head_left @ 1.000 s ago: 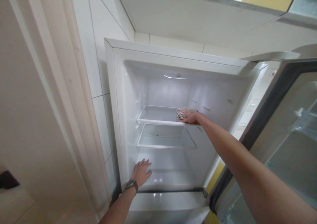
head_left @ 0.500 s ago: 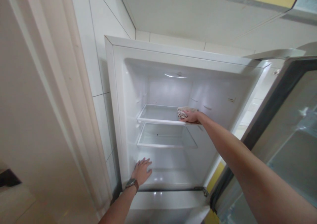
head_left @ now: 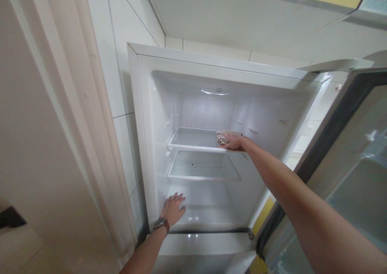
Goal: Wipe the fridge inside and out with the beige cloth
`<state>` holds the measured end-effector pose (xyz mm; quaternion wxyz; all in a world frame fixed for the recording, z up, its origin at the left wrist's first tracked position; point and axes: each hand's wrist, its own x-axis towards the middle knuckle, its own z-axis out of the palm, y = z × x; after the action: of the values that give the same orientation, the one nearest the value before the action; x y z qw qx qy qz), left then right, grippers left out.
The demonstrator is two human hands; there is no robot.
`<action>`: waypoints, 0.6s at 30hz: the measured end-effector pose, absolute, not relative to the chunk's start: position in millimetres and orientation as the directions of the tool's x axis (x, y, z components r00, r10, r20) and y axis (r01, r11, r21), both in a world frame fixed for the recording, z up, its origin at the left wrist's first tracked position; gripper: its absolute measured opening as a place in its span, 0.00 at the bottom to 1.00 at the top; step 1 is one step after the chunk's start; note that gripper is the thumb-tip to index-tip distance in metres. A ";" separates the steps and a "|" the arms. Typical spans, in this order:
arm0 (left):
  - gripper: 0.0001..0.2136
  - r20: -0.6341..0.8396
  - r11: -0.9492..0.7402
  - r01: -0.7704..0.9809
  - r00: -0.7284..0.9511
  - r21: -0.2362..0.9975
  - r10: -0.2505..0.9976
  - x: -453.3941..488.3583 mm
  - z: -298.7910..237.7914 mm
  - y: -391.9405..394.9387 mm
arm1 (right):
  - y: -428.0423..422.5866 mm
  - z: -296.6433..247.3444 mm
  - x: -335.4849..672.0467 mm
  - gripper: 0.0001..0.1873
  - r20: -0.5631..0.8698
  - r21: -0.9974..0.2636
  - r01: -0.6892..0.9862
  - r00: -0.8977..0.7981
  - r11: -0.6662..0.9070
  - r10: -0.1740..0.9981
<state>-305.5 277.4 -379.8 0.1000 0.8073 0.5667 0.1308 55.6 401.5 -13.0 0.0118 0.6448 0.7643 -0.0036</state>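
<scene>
- Head view: a white, box-shaped refrigerator (head_left: 229, 65) stands open before me, its pale, dark-edged door (head_left: 356, 193) swung out on my right.
- A flat, white-rimmed glass upper shelf (head_left: 195, 138) spans the interior above a similar lower shelf (head_left: 205, 178).
- My left hand (head_left: 173, 209) is empty, fingers spread, near the lower left inner wall; I cannot tell if it touches.
- My right hand (head_left: 234, 141) grips a bunched, pale, brown-patterned cloth (head_left: 222, 138) at the upper shelf's right end.
- A round, brown-strapped wristwatch (head_left: 161, 223) circles my left wrist.

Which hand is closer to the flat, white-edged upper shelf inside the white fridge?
The right hand: it holds a crumpled, patterned pale cloth at the right part of the upper shelf. The left hand is lower, near the left inner wall.
</scene>
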 end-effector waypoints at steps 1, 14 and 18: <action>0.26 0.100 -0.338 0.889 0.323 0.310 0.941 -305.5 -380.0 277.4 | 400.9 -12.7 54.7 0.65 -0.042 0.011 0.990 -0.141 0.142 0.989; 0.26 0.091 -0.341 0.885 0.330 0.316 0.940 -305.6 -378.6 277.4 | 393.4 -8.7 48.0 0.65 -0.085 -0.006 0.996 -0.090 0.090 0.992; 0.26 0.088 -0.338 0.886 0.327 0.318 0.941 -305.4 -378.9 277.4 | 392.8 -8.3 47.5 0.65 -0.088 0.001 0.995 -0.098 0.098 0.991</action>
<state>-305.4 277.4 -378.9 0.1066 0.8076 0.5656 0.1289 47.5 392.8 -8.3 0.0329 0.6709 0.7403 -0.0292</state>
